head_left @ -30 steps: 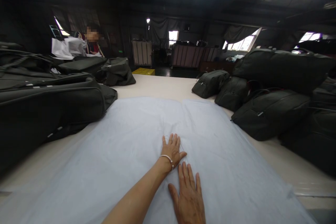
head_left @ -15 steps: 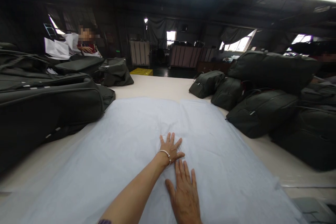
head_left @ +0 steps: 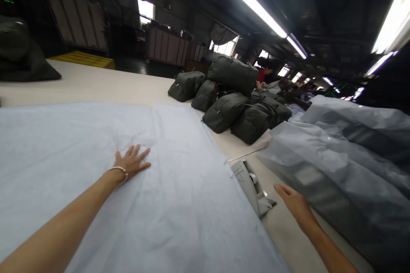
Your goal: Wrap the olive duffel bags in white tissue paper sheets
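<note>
Dim room [head_left: 188, 15], sheet [head_left: 179, 179] on table [head_left: 121, 87]

Dark green bags [head_left: 224, 111] in a cluster on the desk [head_left: 128, 87], one laid across the tops of others; at the left edge, one more bag [head_left: 22, 57], cut off by the frame. Far right, a heap of translucent plastic [head_left: 329, 158], contents too hazy to tell. Beyond the desk's far edge, a yellow crate [head_left: 85, 59], then ribbed carts [head_left: 168, 45] on a dark floor [head_left: 137, 67]. Farther back, bright windows [head_left: 146, 9], one partly behind a draped curtain [head_left: 219, 34]. Overhead, long tube lights [head_left: 259, 6]. Past the bags, a blurred person [head_left: 261, 76] in red.
</note>
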Demonstrator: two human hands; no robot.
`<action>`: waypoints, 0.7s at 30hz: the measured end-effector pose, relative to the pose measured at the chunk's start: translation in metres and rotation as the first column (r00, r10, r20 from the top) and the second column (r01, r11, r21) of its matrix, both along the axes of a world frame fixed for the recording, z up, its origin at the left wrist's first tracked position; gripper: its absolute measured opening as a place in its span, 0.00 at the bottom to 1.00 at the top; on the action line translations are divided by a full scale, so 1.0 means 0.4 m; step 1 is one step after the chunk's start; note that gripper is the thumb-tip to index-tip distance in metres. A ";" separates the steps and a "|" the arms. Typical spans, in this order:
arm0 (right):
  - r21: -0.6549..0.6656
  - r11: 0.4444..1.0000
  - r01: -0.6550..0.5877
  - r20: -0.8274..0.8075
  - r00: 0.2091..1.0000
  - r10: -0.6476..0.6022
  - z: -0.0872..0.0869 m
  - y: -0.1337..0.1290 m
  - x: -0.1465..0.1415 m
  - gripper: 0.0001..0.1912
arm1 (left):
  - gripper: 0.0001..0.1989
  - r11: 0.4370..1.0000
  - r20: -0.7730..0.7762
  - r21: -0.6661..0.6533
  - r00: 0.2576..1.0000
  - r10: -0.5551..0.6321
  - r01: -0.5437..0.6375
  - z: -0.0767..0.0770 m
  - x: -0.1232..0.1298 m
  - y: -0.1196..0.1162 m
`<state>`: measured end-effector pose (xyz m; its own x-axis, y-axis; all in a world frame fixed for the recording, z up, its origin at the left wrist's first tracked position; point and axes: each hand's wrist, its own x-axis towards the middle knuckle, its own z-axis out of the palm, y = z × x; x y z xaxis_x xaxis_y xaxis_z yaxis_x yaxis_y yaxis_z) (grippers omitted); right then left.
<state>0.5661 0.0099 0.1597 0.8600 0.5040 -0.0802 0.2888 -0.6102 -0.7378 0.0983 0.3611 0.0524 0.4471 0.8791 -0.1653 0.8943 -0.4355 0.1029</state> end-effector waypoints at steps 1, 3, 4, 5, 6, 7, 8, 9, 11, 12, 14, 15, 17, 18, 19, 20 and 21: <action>-0.010 1.000 -0.029 -0.083 0.996 0.028 -0.021 -0.007 0.034 0.27 | 0.31 1.000 -0.009 0.006 1.000 0.001 -0.001 0.001 0.000 -0.001; 0.009 0.992 -0.129 -0.249 0.960 0.127 -0.058 -0.008 0.057 0.28 | 0.31 1.000 -0.027 0.014 1.000 0.001 0.000 0.003 0.000 -0.002; 0.030 0.985 -0.170 -0.321 0.932 0.170 -0.071 -0.007 0.055 0.28 | 0.31 1.000 -0.035 0.014 0.999 0.000 0.001 0.003 0.001 -0.001; 0.052 0.979 -0.195 -0.377 0.904 0.200 -0.080 -0.007 0.049 0.27 | 0.31 1.000 -0.042 0.012 0.999 -0.001 0.001 0.002 0.001 0.001; 0.068 0.976 -0.205 -0.415 0.884 0.215 -0.086 -0.006 0.042 0.27 | 0.31 1.000 -0.046 0.012 0.999 -0.001 0.001 0.001 0.002 0.003; 0.080 0.976 -0.204 -0.436 0.873 0.219 -0.089 -0.006 0.036 0.26 | 0.31 1.000 -0.047 0.010 0.999 -0.001 0.002 0.000 0.002 0.005; 0.090 0.976 -0.198 -0.444 0.869 0.217 -0.091 -0.007 0.033 0.25 | 0.31 1.000 -0.047 0.008 0.999 -0.001 0.002 -0.002 0.002 0.006; 0.100 0.976 -0.194 -0.453 0.865 0.218 -0.092 -0.006 0.031 0.25 | 0.31 1.000 -0.046 0.007 0.999 0.000 0.000 -0.003 0.002 0.008; 0.129 0.975 -0.178 -0.463 0.859 0.218 -0.095 -0.006 0.028 0.25 | 0.30 1.000 -0.047 0.003 0.999 0.002 -0.002 -0.004 0.000 0.009; 0.150 0.976 -0.157 -0.458 0.864 0.209 -0.096 -0.007 0.026 0.25 | 0.31 1.000 -0.050 -0.001 0.999 0.003 -0.003 -0.005 -0.001 0.009; 0.197 0.976 -0.094 -0.427 0.888 0.171 -0.096 -0.019 0.022 0.25 | 0.31 1.000 -0.055 -0.009 0.999 0.000 -0.001 -0.008 -0.005 0.011; 0.224 0.973 -0.058 -0.402 0.904 0.147 -0.094 -0.033 0.020 0.24 | 0.31 1.000 -0.055 -0.011 0.998 -0.006 0.005 -0.010 -0.006 0.013; 0.272 0.962 0.009 -0.351 0.932 0.090 -0.089 -0.079 0.017 0.23 | 0.31 1.000 -0.058 -0.014 0.998 -0.022 0.022 -0.012 -0.006 0.017; 0.277 0.960 0.035 -0.338 0.939 0.063 -0.086 -0.106 0.016 0.22 | 0.31 0.999 -0.058 -0.014 0.998 -0.030 0.030 -0.010 -0.003 0.019; 0.265 0.963 0.048 -0.340 0.939 0.047 -0.085 -0.133 0.013 0.22 | 0.31 0.999 -0.060 -0.016 0.998 -0.030 0.029 -0.005 0.001 0.019; 0.232 0.972 0.039 -0.350 0.935 0.047 -0.088 -0.152 0.008 0.23 | 0.31 1.000 -0.065 -0.022 0.998 -0.024 0.023 0.005 0.005 0.015; 0.171 0.985 0.002 -0.333 0.941 0.056 -0.097 -0.157 0.000 0.23 | 0.31 0.999 -0.071 -0.031 0.997 -0.012 0.010 0.018 0.010 0.008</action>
<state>0.5661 -0.0531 0.1210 0.7831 0.5579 -0.2748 0.0213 -0.4657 -0.8847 0.1024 0.3642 0.0595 0.4426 0.8684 -0.2238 0.8951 -0.4426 0.0527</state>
